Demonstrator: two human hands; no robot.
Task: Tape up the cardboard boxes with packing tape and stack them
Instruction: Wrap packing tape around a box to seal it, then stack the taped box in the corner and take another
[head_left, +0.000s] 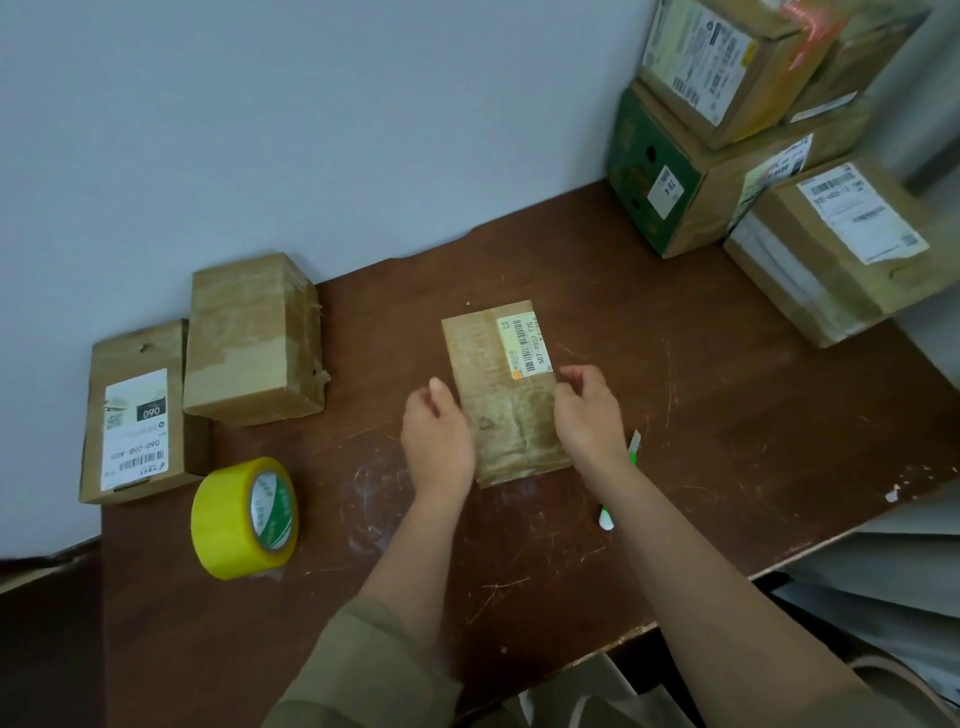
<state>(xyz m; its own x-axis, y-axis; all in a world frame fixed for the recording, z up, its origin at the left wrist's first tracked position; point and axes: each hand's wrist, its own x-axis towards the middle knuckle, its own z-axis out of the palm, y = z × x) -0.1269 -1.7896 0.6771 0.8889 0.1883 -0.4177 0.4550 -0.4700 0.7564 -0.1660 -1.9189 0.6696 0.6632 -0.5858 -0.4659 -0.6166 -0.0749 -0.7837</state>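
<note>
The brown table (701, 395) carries everything, its far edge against the pale wall. At its far right corner stands the stack of boxes (753, 156), a green-sided carton at the bottom with labelled brown ones piled on and beside it. Along the left edge sit two more boxes: a taped brown box (249, 343) against the wall and, just beside it toward the near side, a flat labelled box (132, 415) overhanging the table edge a little. The small box in hand (501, 384) lies flat in the middle of the table, its barcode label toward the far end and glossy tape across its top. The left hand (436, 436) grips its left edge with fingers curled over the side; the right hand (587, 410) pinches the right edge by the label with thumb and fingertips. The yellow tape roll (244, 519) stands on its edge near the left near corner, well apart from both hands. A green-and-white pen-like tool (621, 483) lies just right of the box, partly under the right forearm. The box looks already sealed, so the step in hand seems to be checking or lifting it; the next move likely calls for a firm two-handed lift and a carry to the far right stack, set down squarely.
</note>
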